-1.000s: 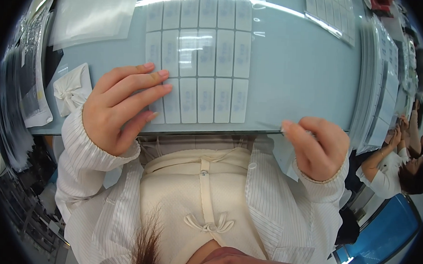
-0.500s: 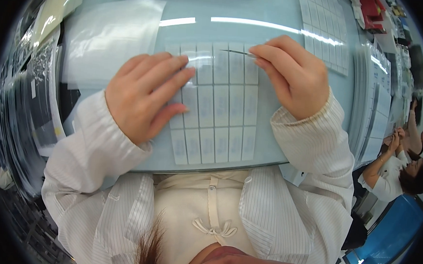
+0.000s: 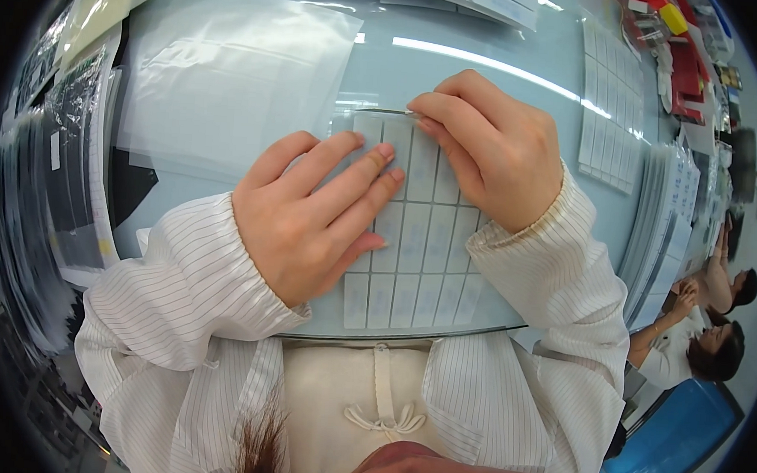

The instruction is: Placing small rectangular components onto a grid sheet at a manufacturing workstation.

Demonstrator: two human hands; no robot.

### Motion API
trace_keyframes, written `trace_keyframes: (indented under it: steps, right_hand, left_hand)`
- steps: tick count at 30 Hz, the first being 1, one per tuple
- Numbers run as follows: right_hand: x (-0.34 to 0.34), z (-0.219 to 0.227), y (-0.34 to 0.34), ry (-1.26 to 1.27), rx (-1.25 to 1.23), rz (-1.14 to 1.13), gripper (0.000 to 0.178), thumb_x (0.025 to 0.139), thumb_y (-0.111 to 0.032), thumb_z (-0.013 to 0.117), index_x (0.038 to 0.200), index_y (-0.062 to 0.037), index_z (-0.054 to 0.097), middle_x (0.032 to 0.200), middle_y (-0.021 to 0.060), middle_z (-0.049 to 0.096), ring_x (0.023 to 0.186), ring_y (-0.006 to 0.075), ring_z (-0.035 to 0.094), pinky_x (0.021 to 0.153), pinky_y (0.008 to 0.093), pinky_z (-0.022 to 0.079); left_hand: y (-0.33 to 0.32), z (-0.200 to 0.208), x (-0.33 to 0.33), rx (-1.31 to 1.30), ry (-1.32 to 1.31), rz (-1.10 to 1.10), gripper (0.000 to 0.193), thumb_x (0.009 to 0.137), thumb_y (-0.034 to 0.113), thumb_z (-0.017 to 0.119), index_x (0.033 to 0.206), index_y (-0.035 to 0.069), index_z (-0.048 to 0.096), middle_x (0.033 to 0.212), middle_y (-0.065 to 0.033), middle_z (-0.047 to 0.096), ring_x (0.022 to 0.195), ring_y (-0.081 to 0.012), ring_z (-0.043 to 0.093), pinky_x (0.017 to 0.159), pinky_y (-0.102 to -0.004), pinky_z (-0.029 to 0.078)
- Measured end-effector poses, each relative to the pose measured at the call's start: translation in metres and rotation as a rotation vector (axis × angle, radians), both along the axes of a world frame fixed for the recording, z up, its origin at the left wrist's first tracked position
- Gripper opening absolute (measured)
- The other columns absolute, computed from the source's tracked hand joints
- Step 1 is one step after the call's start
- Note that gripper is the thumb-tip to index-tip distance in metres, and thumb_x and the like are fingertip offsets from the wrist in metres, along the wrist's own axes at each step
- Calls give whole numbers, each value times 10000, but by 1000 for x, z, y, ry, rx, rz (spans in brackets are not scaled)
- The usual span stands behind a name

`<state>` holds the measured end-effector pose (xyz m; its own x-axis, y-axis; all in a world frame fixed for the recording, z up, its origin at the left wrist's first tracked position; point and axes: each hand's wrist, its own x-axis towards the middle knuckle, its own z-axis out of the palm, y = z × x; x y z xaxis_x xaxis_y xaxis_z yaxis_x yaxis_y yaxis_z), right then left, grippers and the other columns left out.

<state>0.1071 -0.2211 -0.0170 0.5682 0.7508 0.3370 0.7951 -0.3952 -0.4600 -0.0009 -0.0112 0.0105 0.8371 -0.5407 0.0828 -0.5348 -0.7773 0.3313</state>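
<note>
On the table lies a pale sheet of rectangular labels (image 3: pixel 413 238), its narrow pieces set in rows with thin dark gaps between them. My left hand (image 3: pixel 311 220) rests flat on the sheet's left side, fingers stretched out and slightly spread. Beyond the sheet's far edge, my right hand (image 3: pixel 494 148) pinches a thin, pointed metal tool (image 3: pixel 383 111) between thumb and fingertips. The tool points left, lying along the far edge near the far left corner. Its exact kind is too slim to make out, and I cannot tell whether it touches the sheet.
A translucent plastic sheet (image 3: pixel 232 83) lies at the far left. Another label sheet (image 3: pixel 612 103) is at the far right, with stacked sheets (image 3: pixel 657 225) beside the table. Dark plastic-wrapped sheets (image 3: pixel 66 152) crowd the left edge. Other people sit farther right.
My right hand has moved left along the sheet's far edge, bringing the tool's tip to the far left corner. My left hand stays on the sheet. The whole view has shifted somewhat.
</note>
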Motion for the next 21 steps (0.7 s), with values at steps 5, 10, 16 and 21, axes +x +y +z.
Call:
trace_keyframes:
  steps: [5, 10, 16, 21]
  right_hand:
    - [1, -3, 4, -53, 10, 15, 161, 799, -7, 733, 953, -32, 692, 842, 59, 647, 636, 216, 653, 538, 301, 521]
    - [0, 1, 0, -124, -26, 8, 203, 759, 7, 727, 954, -42, 697, 838, 53, 641, 637, 207, 653, 541, 296, 523]
    - [7, 6, -16, -167, -56, 5, 215, 749, 16, 716, 952, -53, 709, 848, 48, 647, 650, 211, 660, 549, 290, 532]
    - [8, 13, -34, -212, -133, -7, 209, 750, 34, 723, 940, -51, 722, 852, 53, 672, 665, 203, 680, 542, 275, 536]
  left_hand:
    - [2, 1, 0, 26, -11, 14, 552, 747, 306, 777, 1231, 59, 683, 1290, -89, 663, 1190, -299, 598, 976, -418, 438]
    - [0, 1, 1, 19, -1, 11, 558, 721, 289, 804, 1215, 53, 692, 1266, -92, 667, 1175, -295, 598, 987, -423, 436]
    - [0, 3, 2, 37, 6, 11, 551, 722, 275, 816, 1210, 49, 696, 1250, -99, 667, 1158, -293, 600, 996, -424, 436]
    - [1, 2, 1, 42, 7, 9, 543, 731, 278, 814, 1213, 56, 698, 1253, -94, 669, 1163, -290, 599, 997, -428, 434]
